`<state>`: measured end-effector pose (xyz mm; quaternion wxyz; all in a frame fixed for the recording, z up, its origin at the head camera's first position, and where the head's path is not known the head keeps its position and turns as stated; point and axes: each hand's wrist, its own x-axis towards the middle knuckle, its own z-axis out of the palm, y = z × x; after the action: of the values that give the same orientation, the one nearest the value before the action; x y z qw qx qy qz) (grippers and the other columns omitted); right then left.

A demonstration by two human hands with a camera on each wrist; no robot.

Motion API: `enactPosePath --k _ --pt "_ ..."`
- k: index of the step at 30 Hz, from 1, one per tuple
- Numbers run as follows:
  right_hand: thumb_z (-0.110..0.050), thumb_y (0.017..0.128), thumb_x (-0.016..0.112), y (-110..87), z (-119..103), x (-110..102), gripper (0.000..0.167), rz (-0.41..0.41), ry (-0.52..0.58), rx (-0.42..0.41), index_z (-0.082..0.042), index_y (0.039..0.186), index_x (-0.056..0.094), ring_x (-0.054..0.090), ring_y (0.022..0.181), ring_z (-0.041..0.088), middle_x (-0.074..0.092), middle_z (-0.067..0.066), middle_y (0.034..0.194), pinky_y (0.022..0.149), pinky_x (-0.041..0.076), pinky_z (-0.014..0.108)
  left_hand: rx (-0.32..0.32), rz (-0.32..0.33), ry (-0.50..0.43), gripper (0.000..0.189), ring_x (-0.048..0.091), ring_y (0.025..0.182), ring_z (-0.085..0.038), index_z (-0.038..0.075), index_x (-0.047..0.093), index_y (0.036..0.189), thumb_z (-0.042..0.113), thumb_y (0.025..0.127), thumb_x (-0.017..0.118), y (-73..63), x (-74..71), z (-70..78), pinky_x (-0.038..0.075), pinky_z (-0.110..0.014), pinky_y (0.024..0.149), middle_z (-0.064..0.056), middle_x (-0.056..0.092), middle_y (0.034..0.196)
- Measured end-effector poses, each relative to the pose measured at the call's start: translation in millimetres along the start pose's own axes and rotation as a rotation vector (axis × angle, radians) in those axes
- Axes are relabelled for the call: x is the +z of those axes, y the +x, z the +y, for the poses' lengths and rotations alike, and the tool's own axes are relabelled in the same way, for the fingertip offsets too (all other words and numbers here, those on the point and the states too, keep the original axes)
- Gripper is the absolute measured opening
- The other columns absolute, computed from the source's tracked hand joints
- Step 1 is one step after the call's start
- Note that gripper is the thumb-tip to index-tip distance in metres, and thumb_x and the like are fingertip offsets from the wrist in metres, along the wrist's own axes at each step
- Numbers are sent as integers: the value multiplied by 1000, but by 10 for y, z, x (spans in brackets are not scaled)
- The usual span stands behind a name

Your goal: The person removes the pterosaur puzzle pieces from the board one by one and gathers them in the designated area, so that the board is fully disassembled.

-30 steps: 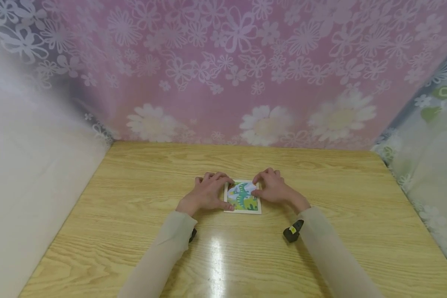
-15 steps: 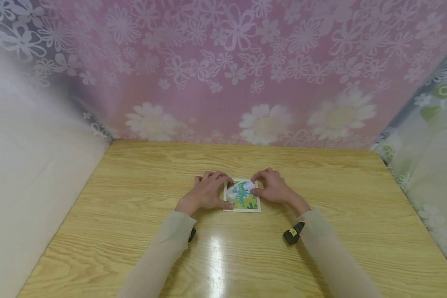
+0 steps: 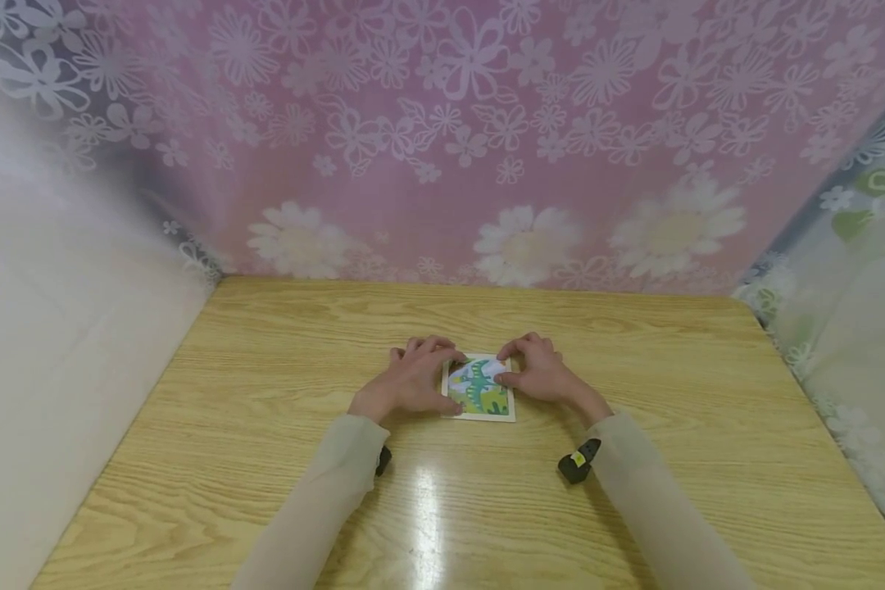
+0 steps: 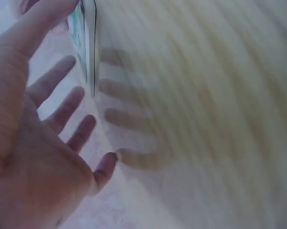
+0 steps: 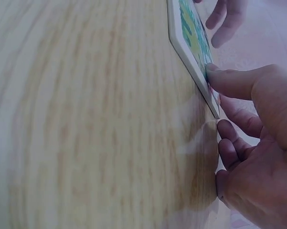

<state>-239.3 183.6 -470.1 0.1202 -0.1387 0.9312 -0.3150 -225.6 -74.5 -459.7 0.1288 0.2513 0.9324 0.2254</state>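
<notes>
A small square picture board [image 3: 479, 401] with a pale raised border and a green dinosaur printed on it lies flat on the wooden table. My left hand [image 3: 413, 381] spans its left side, thumb on the near corner and index finger at the far one. In the left wrist view the other fingers [image 4: 67, 107] spread loosely above the table. My right hand [image 3: 544, 370] grips the far right corner between thumb and index finger. The right wrist view shows the thumb [image 5: 234, 82] on the picture and the remaining fingers curled by the edge. Whether the picture has separate pieces is unclear.
The wood-grain table [image 3: 265, 344] extends around both arms. A pink floral curtain [image 3: 413, 164] stands behind it, with pale cloth [image 3: 66, 287] on the left and flowered cloth [image 3: 848, 328] on the right. A black wrist camera [image 3: 578, 461] sits at the right cuff.
Almost nothing differs. The left fingers shift very slightly at the board's left side, and the right thumb and index finger stay at its far right corner.
</notes>
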Motion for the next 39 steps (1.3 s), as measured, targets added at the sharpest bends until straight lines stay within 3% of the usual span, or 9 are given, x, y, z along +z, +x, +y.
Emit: enactPosePath --k 5,9,15,24,39 --pt "-28 94 75 1 -21 -9 29 -5 4 -3 -10 116 69 39 120 41 51 19 129 99 27 65 -16 33 -92 46 37 133 -30 36 62 135 47 92 74 100 54 26 22 -55 99 0 44 148" --pt "-28 93 75 7 -32 -15 28 -6 3 2 -11 115 69 39 120 40 52 18 128 99 27 64 -30 59 -111 39 39 123 -30 37 66 126 50 91 75 172 74 66 20 -56 96 -3 47 142" --pt "-27 94 75 15 -22 -7 28 -9 8 6 -11 115 68 39 121 41 51 18 129 99 26 63 -60 72 -95 39 38 115 -31 38 68 122 54 87 77 228 114 105 18 -57 93 -5 48 137" --pt "-27 94 76 30 4 7 26 -7 3 2 -10 113 68 39 116 40 51 18 125 96 26 62 -99 81 -32 42 40 117 -32 41 69 122 58 84 78 261 135 150 21 -59 94 -6 49 139" --pt "-27 95 74 50 -3 19 28 -13 -12 19 -9 115 66 38 115 38 51 18 124 97 26 61 -129 72 -51 30 40 117 -30 42 74 109 57 84 79 280 142 159 19 -61 96 -2 51 137"
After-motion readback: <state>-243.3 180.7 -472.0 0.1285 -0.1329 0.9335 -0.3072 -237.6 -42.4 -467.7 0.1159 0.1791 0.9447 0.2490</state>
